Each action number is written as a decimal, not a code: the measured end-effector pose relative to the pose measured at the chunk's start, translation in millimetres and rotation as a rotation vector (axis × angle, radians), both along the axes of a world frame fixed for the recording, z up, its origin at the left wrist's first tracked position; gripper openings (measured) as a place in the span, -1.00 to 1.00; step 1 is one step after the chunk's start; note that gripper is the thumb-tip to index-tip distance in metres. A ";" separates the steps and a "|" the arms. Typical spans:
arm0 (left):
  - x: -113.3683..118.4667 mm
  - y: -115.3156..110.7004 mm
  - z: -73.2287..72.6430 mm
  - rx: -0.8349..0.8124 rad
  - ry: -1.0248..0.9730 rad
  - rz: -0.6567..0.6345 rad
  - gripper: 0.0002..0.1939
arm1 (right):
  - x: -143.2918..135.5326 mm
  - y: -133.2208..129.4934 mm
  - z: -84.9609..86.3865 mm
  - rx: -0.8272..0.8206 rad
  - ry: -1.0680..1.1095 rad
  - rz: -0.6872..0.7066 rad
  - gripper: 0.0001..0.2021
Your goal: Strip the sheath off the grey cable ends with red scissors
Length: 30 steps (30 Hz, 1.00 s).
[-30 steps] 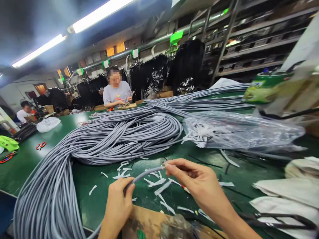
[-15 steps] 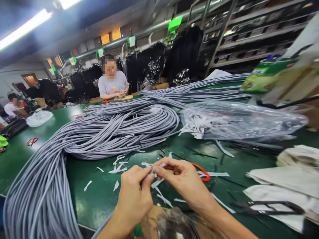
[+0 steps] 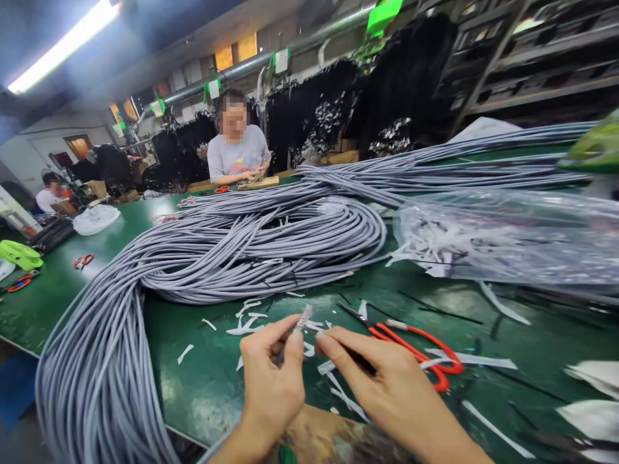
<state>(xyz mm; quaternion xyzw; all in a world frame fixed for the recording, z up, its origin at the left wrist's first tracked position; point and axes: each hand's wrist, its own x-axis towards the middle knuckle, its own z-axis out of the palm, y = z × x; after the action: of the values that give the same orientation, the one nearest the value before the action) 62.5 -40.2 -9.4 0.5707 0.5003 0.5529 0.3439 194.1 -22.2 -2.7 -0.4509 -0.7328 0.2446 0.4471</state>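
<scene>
My left hand (image 3: pixel 271 377) is closed around a grey cable, and the stripped cable end (image 3: pixel 304 318) sticks up between thumb and forefinger. This end looks silvery, like braided shielding, with a pale tip. Just to its right, apart from it, my right hand (image 3: pixel 387 377) has its fingertips pinched together; whatever may be between them is hidden. Red-handled scissors (image 3: pixel 447 361) lie on the table behind and beside my right hand. White strips (image 3: pixel 246 325) are scattered around both hands.
A large bundle of grey cables (image 3: pixel 203 251) curves across the green table (image 3: pixel 193 393). At the right lies a clear plastic bag (image 3: pixel 522 238) with white scraps. Small orange-handled scissors (image 3: pixel 83 261) rest at the left. A co-worker (image 3: pixel 239 148) sits across the table.
My right hand has drawn away from the cable end, which now shows uncovered in my left hand. The view has swung left, and more of the red-handled scissors shows.
</scene>
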 end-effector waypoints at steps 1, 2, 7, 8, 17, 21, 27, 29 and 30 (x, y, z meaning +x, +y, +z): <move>0.1 -0.1 -0.3 -0.001 0.005 -0.003 -0.70 | -1.0 -1.2 -1.1 0.014 -0.018 -0.001 -0.57; 0.2 -0.3 -0.7 -0.003 0.012 -0.007 -0.69 | -1.7 -1.9 -2.1 0.032 -0.030 -0.011 -0.56; 0.9 -2.2 -0.3 -0.004 0.054 -0.026 -0.67 | -1.8 -1.9 -5.4 0.034 -0.041 -0.022 -0.53; 0.8 -2.6 0.0 0.001 0.067 -0.030 -0.67 | -1.6 -1.8 -5.5 0.015 -0.032 -0.015 -0.53; 1.6 -4.2 -1.0 -0.007 0.169 -0.091 -0.65 | -0.2 5.1 -2.3 -0.151 0.079 0.088 -0.49; 3.0 -0.5 -2.2 -0.006 0.211 -0.073 -0.68 | -7.1 -11.3 -3.2 0.058 -0.023 0.011 -0.52; 3.0 12.2 -4.0 -0.144 0.164 0.032 -0.71 | -15.5 -34.9 -3.9 0.397 -0.212 0.194 -0.59; 2.2 14.4 -3.5 -0.172 0.004 0.039 -0.71 | -10.4 -22.3 -4.1 0.395 -0.221 -0.007 -0.60; 1.8 14.7 -3.0 -0.179 -0.062 0.043 -0.70 | -7.0 -14.4 -3.8 0.433 -0.246 -0.113 -0.58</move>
<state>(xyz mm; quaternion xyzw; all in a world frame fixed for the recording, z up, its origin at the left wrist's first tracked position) 64.3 -25.5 -12.4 0.5092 0.5491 0.5307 0.3969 187.1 -36.6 -6.5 -0.4111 -0.7906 0.0000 0.4538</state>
